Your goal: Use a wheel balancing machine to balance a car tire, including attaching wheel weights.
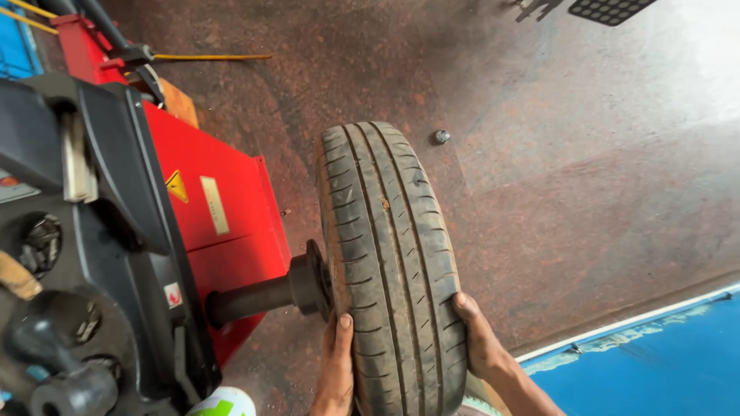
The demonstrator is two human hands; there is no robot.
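A black car tyre [385, 254] stands upright with its tread facing me, mounted against the dark flange and shaft [262, 296] that stick out of a red wheel-balancing machine [223, 216]. My left hand [335, 370] presses flat on the tyre's left sidewall, just below the flange. My right hand [474, 339] grips the tyre's right shoulder, fingers lying on the tread edge. Both hands hold the tyre at its near, lower part. The wheel rim is hidden behind the tyre.
The machine's black top tray [85, 308] at the left holds cones and small parts. A small metal piece [441, 136] lies on the reddish-brown floor beyond the tyre. A blue painted strip [655, 354] runs at the lower right. A yellow hose [208, 56] crosses the floor at the top left.
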